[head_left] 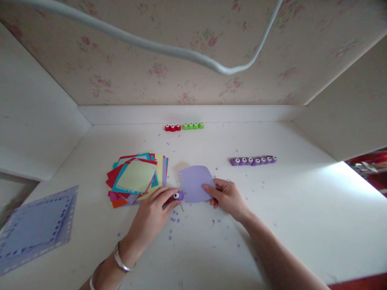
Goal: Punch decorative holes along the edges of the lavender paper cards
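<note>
1. While the lilac sheets lie far left with evenly pierced borders, they can serve as a guide for spacing; their left side is cut off by the picture
2. The paper stack should not catch the wrist, I think; its lower right part is hidden behind the left hand
3. The left hand is closed around a purple punch, thumb and fingers gripping it; it would be good to keep the punch square to the edge and to press it fully
4. The purple sheet is between the two hands, its lower left edge at the punch; whether the edge sits inside the slot, I cannot tell, and the marks along this side are too small to read
5. The right hand pinches the right edge of the sheet, thumb on top; a flat, gentle hold should prevent bending, and most of its fingers are hidden below
6. Further right on the table stands a row of purple punches; their cut shapes cannot be seen
</note>
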Available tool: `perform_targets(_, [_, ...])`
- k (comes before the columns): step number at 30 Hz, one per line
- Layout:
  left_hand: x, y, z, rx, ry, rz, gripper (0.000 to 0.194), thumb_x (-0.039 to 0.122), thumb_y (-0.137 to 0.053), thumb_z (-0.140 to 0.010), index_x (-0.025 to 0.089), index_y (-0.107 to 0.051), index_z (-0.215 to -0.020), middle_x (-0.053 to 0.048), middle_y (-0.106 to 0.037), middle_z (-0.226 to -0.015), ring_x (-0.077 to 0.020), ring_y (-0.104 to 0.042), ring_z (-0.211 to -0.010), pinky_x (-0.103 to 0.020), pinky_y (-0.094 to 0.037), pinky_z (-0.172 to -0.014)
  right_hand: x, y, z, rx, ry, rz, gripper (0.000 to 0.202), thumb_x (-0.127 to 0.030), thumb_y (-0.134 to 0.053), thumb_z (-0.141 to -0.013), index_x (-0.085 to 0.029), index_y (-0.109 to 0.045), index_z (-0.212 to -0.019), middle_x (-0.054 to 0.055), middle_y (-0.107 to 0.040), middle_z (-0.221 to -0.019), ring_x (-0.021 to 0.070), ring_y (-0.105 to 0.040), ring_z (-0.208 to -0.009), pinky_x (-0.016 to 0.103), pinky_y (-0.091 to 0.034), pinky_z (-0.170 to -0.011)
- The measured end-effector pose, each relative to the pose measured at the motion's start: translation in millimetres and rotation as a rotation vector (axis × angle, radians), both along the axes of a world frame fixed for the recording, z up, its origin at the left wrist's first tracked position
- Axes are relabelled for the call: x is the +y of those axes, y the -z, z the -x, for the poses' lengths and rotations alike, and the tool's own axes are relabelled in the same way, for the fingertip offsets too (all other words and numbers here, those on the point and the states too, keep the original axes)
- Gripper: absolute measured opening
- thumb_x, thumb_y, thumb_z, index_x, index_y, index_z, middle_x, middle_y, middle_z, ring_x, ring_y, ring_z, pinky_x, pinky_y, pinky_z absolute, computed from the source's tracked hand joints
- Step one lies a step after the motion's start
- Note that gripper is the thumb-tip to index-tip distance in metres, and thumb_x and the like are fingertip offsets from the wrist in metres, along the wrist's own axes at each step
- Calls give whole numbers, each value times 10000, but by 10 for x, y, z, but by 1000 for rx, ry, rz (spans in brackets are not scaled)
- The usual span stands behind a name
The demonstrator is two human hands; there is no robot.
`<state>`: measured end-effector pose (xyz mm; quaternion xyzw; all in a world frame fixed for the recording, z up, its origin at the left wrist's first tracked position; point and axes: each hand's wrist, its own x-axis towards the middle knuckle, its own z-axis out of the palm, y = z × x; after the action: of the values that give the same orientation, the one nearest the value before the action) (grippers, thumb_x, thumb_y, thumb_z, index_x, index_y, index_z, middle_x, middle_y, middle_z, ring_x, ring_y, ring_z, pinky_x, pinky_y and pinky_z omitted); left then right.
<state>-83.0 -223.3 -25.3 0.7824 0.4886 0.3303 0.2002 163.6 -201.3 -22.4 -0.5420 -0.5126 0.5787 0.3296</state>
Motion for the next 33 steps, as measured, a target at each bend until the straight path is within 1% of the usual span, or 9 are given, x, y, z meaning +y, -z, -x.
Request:
perform_targets(11, [6, 4, -16, -21, 10, -3, 203, 240, -631, -869, 229, -615, -1072, -52, -665, -996, -194, -639, -909, -335, -539, -814, 4, 44, -1, -19, 0, -10, 354, -513, -598, -827, -174, -578, -727, -22, -564, -505, 89, -498, -423, 210, -383, -426])
perform_targets(15, [5, 17, -9, -17, 5, -7, 221, 241, -637, -865, 233, -611, -1083, -50, -664, -1009, -193, -639, -917, -341, -537, -833, 7, 38, 0, -14, -3, -12, 345, -505, -597, -830, -175, -583, -732, -23, -564, -508, 86, -496, -424, 208, -381, -428])
perform_targets(20, [3, 14, -5, -26, 10, -6, 202, 262, -616, -879, 224, -618, -1078, -59, -666, -1001, -196, -640, -919, -338, -540, -822, 13, 31, -4, -18, 6, 3, 342, -507, -603, -823, -179, -583, -729, -27, -563, -507, 90, -493, -422, 216, -385, -429])
perform_targets(26, [1, 6, -6, -9, 5, 1, 215, 244, -639, -864, 226, -616, -1077, -46, -665, -1008, -189, -637, -925, -335, -532, -839, 6, 34, -7, -18, 2, 1, 349, -514, -603, -822, -177, -586, -735, -25, -564, -507, 89, -497, -426, 215, -385, -432])
perform_targets(33, [9, 18, -11, -6, 8, -14, 206, 279, -617, -881, 222, -621, -1079, -62, -668, -1003, -197, -640, -921, -347, -538, -832, 6, 35, 0, -32, 2, -5, 353, -515, -600, -825, -179, -579, -715, -23, -569, -503, 90, -495, -416, 216, -376, -426])
